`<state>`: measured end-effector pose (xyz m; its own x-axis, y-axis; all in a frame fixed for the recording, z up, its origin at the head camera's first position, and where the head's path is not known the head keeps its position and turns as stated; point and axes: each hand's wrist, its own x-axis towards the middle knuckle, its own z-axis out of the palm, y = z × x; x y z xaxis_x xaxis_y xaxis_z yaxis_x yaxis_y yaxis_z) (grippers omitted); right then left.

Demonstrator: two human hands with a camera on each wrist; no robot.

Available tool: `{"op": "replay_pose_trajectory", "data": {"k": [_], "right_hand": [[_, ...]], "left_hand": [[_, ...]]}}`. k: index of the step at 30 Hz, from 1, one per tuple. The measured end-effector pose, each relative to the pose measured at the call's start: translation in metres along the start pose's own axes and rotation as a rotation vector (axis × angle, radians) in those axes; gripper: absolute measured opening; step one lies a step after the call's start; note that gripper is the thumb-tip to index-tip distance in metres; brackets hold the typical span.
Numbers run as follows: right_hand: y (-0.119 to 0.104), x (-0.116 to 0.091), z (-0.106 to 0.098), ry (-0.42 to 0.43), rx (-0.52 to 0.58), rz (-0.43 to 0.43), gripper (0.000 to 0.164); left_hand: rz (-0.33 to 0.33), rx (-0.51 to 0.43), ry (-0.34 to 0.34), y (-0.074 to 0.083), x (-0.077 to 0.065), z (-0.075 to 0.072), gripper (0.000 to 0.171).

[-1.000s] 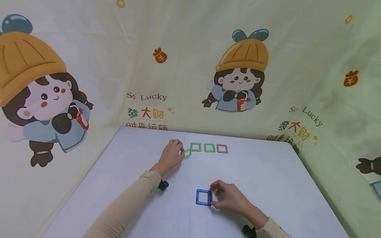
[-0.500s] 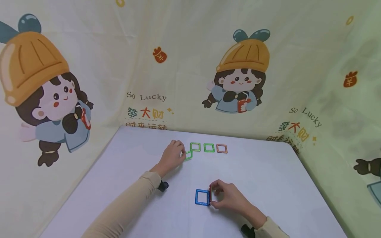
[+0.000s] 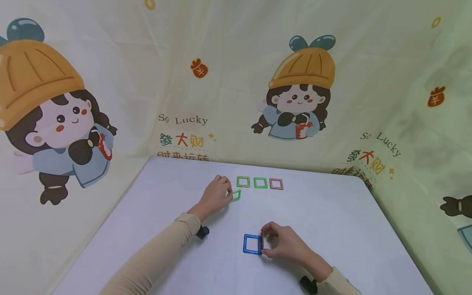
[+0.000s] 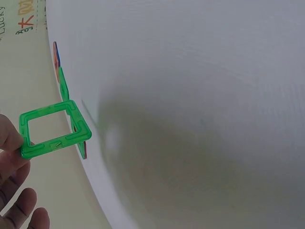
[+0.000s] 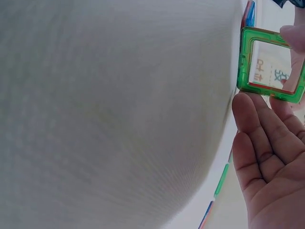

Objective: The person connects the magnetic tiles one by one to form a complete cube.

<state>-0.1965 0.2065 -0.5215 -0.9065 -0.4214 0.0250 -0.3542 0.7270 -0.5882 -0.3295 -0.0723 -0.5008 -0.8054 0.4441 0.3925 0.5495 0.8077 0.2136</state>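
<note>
In the head view my left hand (image 3: pixel 216 192) pinches a green square magnetic tile (image 3: pixel 238 195) by one edge, tilted up close over the table. The left wrist view shows this green frame (image 4: pixel 55 144) between thumb and fingers, its far part free. My right hand (image 3: pixel 285 243) holds another tile (image 3: pixel 262 241) on edge, against the right side of a blue square tile (image 3: pixel 245 244) lying flat. Seen from the right wrist, that upright tile (image 5: pixel 244 62) is green with an orange-red layer showing behind it, thumb at one edge and fingers at another.
Beyond the hands, a yellow-green tile (image 3: pixel 238 182), a green tile (image 3: pixel 255 183) and an orange tile (image 3: pixel 271 184) lie in a spaced row on the white table (image 3: pixel 317 221). A printed cloth (image 3: pixel 228 102) hangs behind the table's far edge.
My left hand has drawn its green tile slightly nearer and to the right, away from the yellow-green tile's corner. The right hand and its tile stay against the blue tile.
</note>
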Motion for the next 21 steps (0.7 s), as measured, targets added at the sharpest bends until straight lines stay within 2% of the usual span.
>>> {"op": "replay_pose_trajectory", "data": {"k": [21], "right_hand": [[-0.007, -0.002, 0.003, -0.039, 0.021, 0.056, 0.05]], "left_hand": [[0.042, 0.001, -0.041, 0.022, -0.007, -0.001, 0.01]]}}
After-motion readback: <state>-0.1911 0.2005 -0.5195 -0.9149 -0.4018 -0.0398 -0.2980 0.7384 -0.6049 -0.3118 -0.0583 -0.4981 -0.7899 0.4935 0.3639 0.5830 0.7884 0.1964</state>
